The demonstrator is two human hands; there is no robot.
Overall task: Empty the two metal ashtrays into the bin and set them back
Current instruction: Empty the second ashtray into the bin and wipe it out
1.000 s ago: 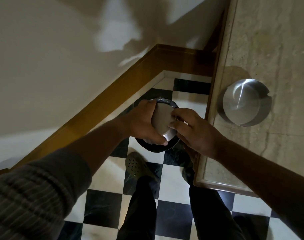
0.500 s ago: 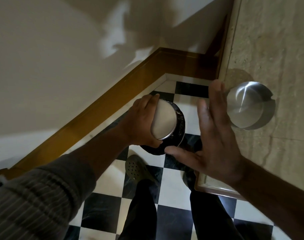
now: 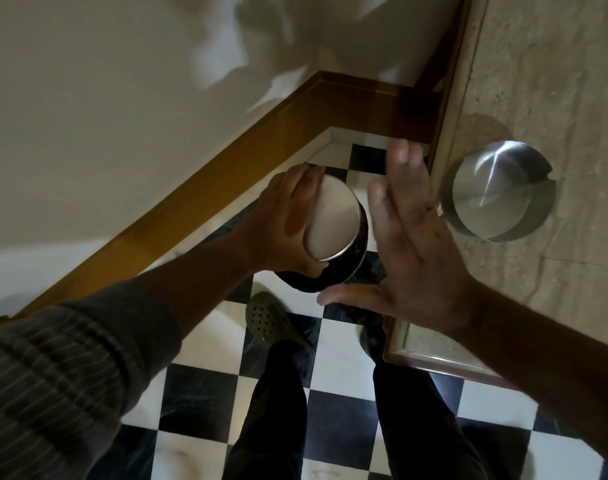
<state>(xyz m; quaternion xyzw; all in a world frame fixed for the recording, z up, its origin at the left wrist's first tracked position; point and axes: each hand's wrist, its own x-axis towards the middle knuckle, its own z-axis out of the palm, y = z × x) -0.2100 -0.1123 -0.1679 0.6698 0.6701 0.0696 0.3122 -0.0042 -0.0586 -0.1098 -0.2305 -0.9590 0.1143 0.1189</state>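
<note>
The right hand (image 3: 413,244) has released the inverted ashtray (image 3: 333,223) and spreads open; the left hand (image 3: 281,220) alone grips it over the bin (image 3: 344,275).

there is one view only, from a wide-angle camera worn on the person's head. it looks steeply down and a little forward, so the black-and-white chequered tile floor (image 3: 333,410) lies far below and the person's own legs run straight down from the lens. the beige stone worktop (image 3: 555,81) fills the right edge, close by. the cream wall with brown wooden skirting (image 3: 226,174) slants across the left. both forearms enter from the bottom corners, near the lens.
</note>
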